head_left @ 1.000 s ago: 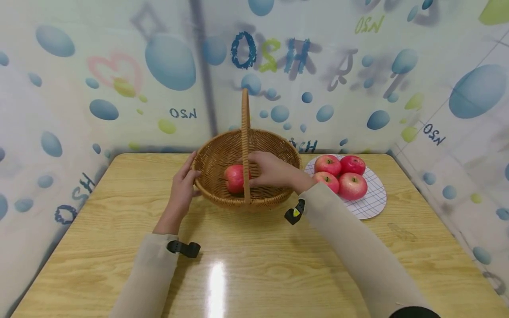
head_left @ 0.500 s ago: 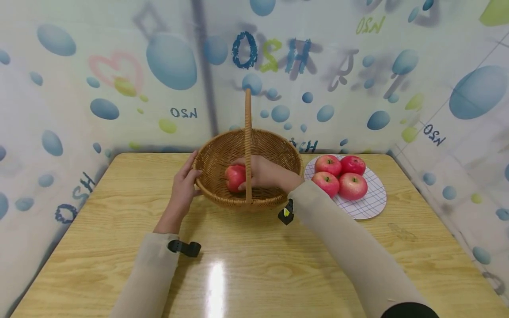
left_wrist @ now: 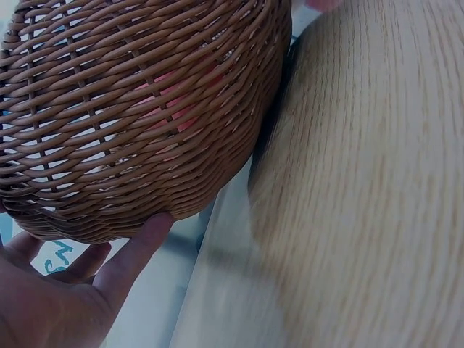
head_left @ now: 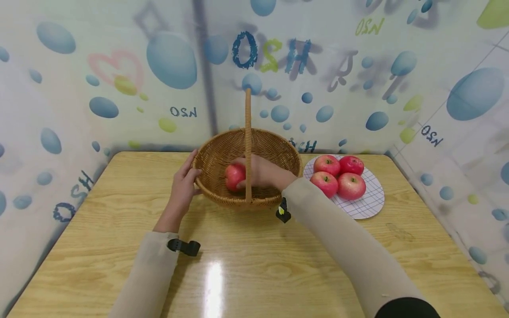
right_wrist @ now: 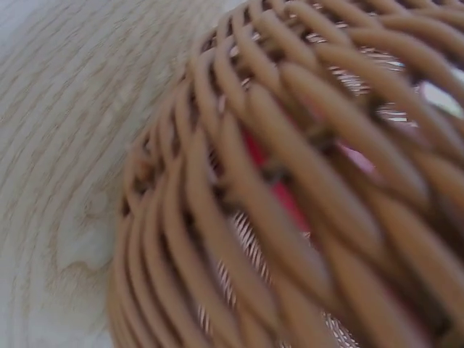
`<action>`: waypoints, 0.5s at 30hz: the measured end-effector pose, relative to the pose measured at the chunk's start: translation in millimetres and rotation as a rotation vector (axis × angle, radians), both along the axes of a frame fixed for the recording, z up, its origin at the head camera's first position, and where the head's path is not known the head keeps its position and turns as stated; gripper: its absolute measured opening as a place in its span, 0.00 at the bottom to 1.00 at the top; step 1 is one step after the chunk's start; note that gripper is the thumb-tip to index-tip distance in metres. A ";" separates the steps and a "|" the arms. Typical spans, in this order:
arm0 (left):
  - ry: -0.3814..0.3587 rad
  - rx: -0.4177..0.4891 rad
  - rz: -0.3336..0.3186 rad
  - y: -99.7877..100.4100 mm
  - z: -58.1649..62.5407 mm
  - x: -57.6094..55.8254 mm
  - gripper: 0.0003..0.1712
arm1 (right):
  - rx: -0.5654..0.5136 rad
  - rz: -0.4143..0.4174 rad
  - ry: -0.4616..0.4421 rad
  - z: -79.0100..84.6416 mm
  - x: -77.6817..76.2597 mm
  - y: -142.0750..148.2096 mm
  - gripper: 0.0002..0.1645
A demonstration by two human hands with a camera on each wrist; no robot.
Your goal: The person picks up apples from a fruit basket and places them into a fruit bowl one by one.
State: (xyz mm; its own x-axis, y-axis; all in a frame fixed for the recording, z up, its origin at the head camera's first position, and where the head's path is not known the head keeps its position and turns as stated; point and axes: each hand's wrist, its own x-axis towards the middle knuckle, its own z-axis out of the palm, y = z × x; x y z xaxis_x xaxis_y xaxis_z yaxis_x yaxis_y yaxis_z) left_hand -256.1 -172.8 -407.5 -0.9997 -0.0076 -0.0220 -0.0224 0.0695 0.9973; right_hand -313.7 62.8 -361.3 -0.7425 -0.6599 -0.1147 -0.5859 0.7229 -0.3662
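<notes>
A brown wicker basket (head_left: 274, 148) with one tall arched handle stands at the back of the wooden table. My left hand (head_left: 183, 183) holds its left side, fingers against the weave and a fingertip over the rim. In the left wrist view, the left hand (left_wrist: 65, 297) touches the woven wall from outside. Inside the basket lies a red apple (head_left: 233, 177). My right hand (head_left: 264, 172) reaches in behind the handle and grips that apple from its right side, thumb in front. In the right wrist view the basket wall (right_wrist: 290, 167) covers the hand; red shows through gaps.
Right of the basket, a white plate (head_left: 375, 194) with a blue grid pattern carries several red apples (head_left: 351, 186). The wooden table (head_left: 246, 260) stretches in front of the basket. A wall covering (head_left: 222, 110) printed with blue drops rises directly behind.
My right hand has shifted a little left and closer round the apple in the basket. The basket handle has moved slightly right. My left hand stays at the basket's side.
</notes>
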 end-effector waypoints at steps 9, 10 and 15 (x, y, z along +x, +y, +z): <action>-0.001 -0.007 0.004 0.2 -1.0 -1.4 0.36 | -0.005 -0.028 -0.023 -6.3 -2.1 -3.4 0.35; 0.000 -0.007 0.003 0.1 -0.8 -1.3 0.36 | -0.016 -0.034 -0.032 -6.9 -1.9 -3.9 0.34; 0.004 -0.008 0.005 0.6 0.0 -0.8 0.36 | -0.070 -0.052 -0.067 -7.1 1.9 -5.3 0.34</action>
